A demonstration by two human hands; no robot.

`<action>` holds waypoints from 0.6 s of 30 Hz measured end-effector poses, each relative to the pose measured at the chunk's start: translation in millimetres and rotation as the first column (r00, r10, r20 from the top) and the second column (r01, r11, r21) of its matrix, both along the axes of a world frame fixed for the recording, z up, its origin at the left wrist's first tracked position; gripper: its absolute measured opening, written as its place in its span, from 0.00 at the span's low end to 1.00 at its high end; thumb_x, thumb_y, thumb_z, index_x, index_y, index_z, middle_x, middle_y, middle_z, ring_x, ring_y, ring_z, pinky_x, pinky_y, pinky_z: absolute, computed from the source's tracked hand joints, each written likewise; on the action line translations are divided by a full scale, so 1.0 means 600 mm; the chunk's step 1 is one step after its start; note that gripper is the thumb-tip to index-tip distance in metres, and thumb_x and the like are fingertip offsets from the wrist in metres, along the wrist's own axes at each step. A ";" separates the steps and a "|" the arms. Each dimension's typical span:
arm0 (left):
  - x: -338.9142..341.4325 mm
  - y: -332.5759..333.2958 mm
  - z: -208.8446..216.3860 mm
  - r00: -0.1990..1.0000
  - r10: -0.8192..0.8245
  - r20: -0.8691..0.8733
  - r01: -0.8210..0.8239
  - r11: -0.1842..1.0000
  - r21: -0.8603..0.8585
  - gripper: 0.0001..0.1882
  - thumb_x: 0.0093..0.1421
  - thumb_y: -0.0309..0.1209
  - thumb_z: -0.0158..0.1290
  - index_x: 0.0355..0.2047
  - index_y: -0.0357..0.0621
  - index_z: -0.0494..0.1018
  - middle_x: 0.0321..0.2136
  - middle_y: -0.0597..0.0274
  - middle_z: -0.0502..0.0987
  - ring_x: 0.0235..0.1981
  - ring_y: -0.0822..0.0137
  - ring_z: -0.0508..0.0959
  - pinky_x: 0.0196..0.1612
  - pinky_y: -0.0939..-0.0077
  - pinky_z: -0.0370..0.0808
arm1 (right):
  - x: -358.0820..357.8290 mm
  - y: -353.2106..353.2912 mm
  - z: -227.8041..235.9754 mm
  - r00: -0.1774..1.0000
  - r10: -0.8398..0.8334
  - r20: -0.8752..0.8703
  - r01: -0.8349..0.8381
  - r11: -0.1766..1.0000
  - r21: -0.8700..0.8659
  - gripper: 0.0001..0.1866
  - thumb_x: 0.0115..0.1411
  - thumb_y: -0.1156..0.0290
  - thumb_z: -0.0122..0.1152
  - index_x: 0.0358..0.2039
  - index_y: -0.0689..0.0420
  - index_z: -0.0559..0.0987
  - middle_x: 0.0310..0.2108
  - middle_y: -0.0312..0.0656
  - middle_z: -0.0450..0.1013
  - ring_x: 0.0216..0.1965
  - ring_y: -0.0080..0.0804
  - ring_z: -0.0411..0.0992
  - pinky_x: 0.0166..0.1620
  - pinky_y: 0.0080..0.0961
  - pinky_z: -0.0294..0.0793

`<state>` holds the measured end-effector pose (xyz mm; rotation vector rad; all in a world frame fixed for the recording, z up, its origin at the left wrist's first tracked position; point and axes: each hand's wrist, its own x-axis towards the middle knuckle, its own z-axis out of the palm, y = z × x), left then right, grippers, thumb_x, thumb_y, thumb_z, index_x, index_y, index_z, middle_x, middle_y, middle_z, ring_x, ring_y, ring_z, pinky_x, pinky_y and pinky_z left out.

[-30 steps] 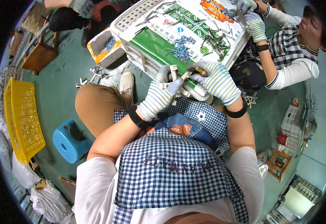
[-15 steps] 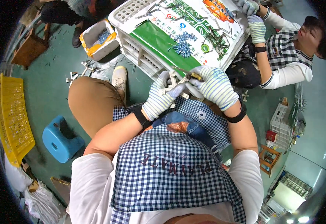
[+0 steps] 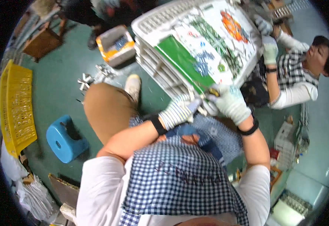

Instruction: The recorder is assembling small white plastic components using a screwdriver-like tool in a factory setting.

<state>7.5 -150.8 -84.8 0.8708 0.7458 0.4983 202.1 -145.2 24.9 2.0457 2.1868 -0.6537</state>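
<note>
My gloved left hand (image 3: 178, 112) is closed around a small white plastic part (image 3: 192, 94), close to the near corner of a white crate (image 3: 155, 64). Beside it, my gloved right hand (image 3: 231, 104) grips a screwdriver-like tool (image 3: 212, 91) by its yellow handle; its thin shaft points left toward the part. Both hands nearly touch, and motion blurs the fine detail between them. A green and white printed sack (image 3: 177, 56) covers the crate top, bearing a pile of small bluish screws (image 3: 203, 63) and longer dark metal pieces (image 3: 230, 58).
Across the crate at right, a co-worker's gloved hand (image 3: 270, 52) is near its edge. A taped foam box (image 3: 115, 56) and scattered white parts (image 3: 91, 77) lie on the floor. At left stand a blue stool (image 3: 61, 141) and a yellow basket (image 3: 17, 113).
The whole view has shifted, so the scene sits further right and lower, with more blur. My hands stay together, still holding the white part and the yellow-handled tool.
</note>
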 end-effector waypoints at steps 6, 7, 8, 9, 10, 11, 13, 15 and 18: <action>0.009 -0.024 -0.034 0.998 0.046 -0.031 -0.035 0.955 0.294 0.12 0.66 0.37 0.54 0.39 0.41 0.79 0.24 0.61 0.79 0.26 0.69 0.78 0.33 0.72 0.76 | 0.005 0.026 0.030 0.990 0.046 -0.136 -0.071 0.981 -0.183 0.15 0.54 0.64 0.69 0.40 0.58 0.83 0.32 0.52 0.79 0.35 0.47 0.79 0.41 0.36 0.77; 0.008 -0.023 -0.024 0.995 0.035 -0.097 0.005 0.924 0.381 0.12 0.65 0.37 0.54 0.37 0.41 0.79 0.23 0.59 0.79 0.26 0.66 0.79 0.34 0.70 0.76 | 0.011 0.029 0.036 0.985 0.034 -0.171 -0.076 0.967 -0.243 0.16 0.54 0.64 0.69 0.41 0.58 0.83 0.33 0.53 0.80 0.35 0.46 0.80 0.42 0.35 0.77; 0.003 -0.027 0.005 0.995 0.099 0.012 -0.097 0.932 0.348 0.12 0.66 0.38 0.52 0.35 0.41 0.78 0.23 0.55 0.79 0.26 0.60 0.79 0.34 0.68 0.76 | 0.018 0.024 0.034 0.964 -0.046 -0.262 -0.021 0.969 -0.246 0.14 0.54 0.66 0.69 0.40 0.59 0.83 0.31 0.49 0.80 0.32 0.37 0.79 0.41 0.31 0.77; -0.008 -0.016 0.029 0.998 0.067 -0.010 -0.051 0.847 0.528 0.11 0.66 0.36 0.51 0.34 0.41 0.77 0.21 0.53 0.77 0.24 0.55 0.78 0.31 0.64 0.75 | 0.029 0.018 0.031 0.965 -0.047 -0.256 -0.017 0.970 -0.242 0.14 0.54 0.66 0.69 0.40 0.59 0.83 0.31 0.49 0.80 0.32 0.37 0.79 0.41 0.31 0.77; -0.016 -0.001 0.033 0.999 0.035 0.020 -0.039 0.764 0.643 0.10 0.66 0.35 0.51 0.34 0.41 0.76 0.21 0.54 0.76 0.23 0.54 0.77 0.30 0.61 0.74 | 0.027 0.015 0.038 0.902 -0.128 -0.413 0.005 0.959 -0.285 0.14 0.54 0.67 0.69 0.39 0.60 0.83 0.29 0.46 0.80 0.31 0.32 0.78 0.40 0.29 0.77; -0.020 0.009 0.036 0.999 -0.001 0.045 -0.033 0.667 0.744 0.09 0.66 0.33 0.50 0.35 0.42 0.76 0.22 0.54 0.76 0.23 0.52 0.76 0.28 0.58 0.73 | 0.022 0.013 0.046 0.807 -0.211 -0.552 0.019 0.943 -0.333 0.14 0.55 0.67 0.70 0.39 0.61 0.83 0.28 0.43 0.80 0.31 0.27 0.77 0.39 0.26 0.76; -0.021 0.013 0.050 0.994 0.084 0.068 -0.095 0.390 0.916 0.07 0.65 0.31 0.51 0.35 0.42 0.75 0.23 0.54 0.75 0.23 0.51 0.75 0.28 0.56 0.72 | 0.019 0.002 0.068 0.821 -0.315 -0.477 0.094 0.897 -0.431 0.14 0.56 0.67 0.70 0.38 0.63 0.81 0.28 0.37 0.78 0.31 0.20 0.74 0.38 0.22 0.75; -0.015 0.018 0.050 0.981 0.157 0.116 -0.128 0.073 0.989 0.05 0.64 0.30 0.52 0.35 0.43 0.75 0.24 0.53 0.74 0.23 0.49 0.75 0.27 0.54 0.70 | 0.017 -0.009 0.069 0.687 -0.421 -0.592 0.148 0.879 -0.453 0.13 0.58 0.68 0.68 0.39 0.62 0.80 0.29 0.34 0.76 0.31 0.19 0.74 0.37 0.20 0.74; -0.006 0.023 0.010 0.962 0.212 0.170 -0.154 -0.091 0.984 0.07 0.61 0.30 0.54 0.39 0.45 0.75 0.24 0.55 0.73 0.25 0.50 0.74 0.26 0.57 0.69 | -0.010 -0.020 0.081 0.590 -0.486 -0.645 0.229 0.867 -0.443 0.15 0.59 0.68 0.66 0.43 0.63 0.78 0.31 0.34 0.75 0.31 0.18 0.72 0.36 0.18 0.73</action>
